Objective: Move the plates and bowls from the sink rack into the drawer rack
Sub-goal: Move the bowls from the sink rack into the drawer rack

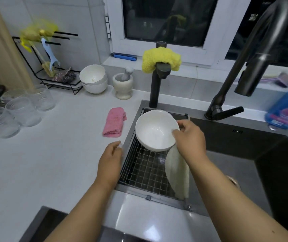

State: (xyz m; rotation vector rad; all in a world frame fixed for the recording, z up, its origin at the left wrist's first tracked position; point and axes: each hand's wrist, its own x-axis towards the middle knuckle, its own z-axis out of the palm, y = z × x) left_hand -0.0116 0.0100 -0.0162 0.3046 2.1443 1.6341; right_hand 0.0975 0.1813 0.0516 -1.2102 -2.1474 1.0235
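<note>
Two bare arms reach in from the bottom. On the right, the right hand pinches the rim of a white bowl, thumb inside, and holds it tilted above the wire rack in the dark sink. It looks like a second bowl sits under the first, but I cannot tell for sure. Under that hand, a plate stands on its edge in the rack. Over the counter by the sink edge, the left hand is loosely curled and holds nothing. Nearby lies a pink cloth. Far back sit two more stacked bowls
</note>
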